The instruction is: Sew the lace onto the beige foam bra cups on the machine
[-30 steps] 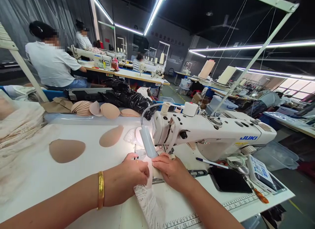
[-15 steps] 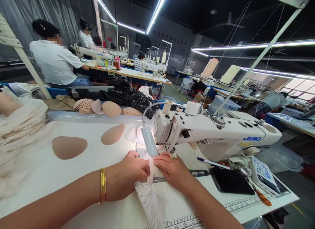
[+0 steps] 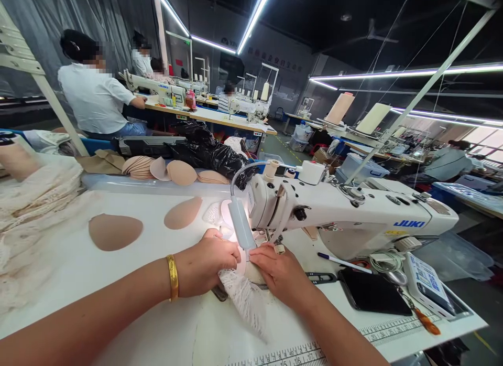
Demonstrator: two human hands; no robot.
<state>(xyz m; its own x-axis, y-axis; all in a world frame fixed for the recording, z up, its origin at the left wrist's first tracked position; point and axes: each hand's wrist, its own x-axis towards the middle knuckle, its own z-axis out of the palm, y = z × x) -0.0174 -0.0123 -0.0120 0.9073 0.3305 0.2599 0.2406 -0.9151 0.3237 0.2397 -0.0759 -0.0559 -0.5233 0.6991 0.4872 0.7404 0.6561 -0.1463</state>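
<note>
My left hand (image 3: 214, 262), wearing a gold bangle, is closed on white lace fabric (image 3: 244, 303) whose loose end trails towards me over the table. A pale pink piece (image 3: 241, 257), apparently a cup pad, shows between my two hands. My right hand (image 3: 277, 271) lies with fingers stretched flat beside it, close under the head of a white sewing machine (image 3: 338, 206). A grey lamp (image 3: 241, 222) on a bent neck lights this spot and partly hides the needle area. More white lace (image 3: 212, 214) lies behind the lamp.
Two beige cup pads (image 3: 115, 232) lie left, with stacked pads (image 3: 139, 167) behind. Gathered cream lace (image 3: 31, 198) covers the far left. A phone (image 3: 375, 291), pen (image 3: 343, 262) and thread snips (image 3: 320, 277) lie right. A co-worker (image 3: 92, 93) sits at another machine.
The lace has moved forward towards the machine, its trailing end now farther from me. My left hand shifted slightly forward with it; my right hand stays flat. The whole view shifted a little.
</note>
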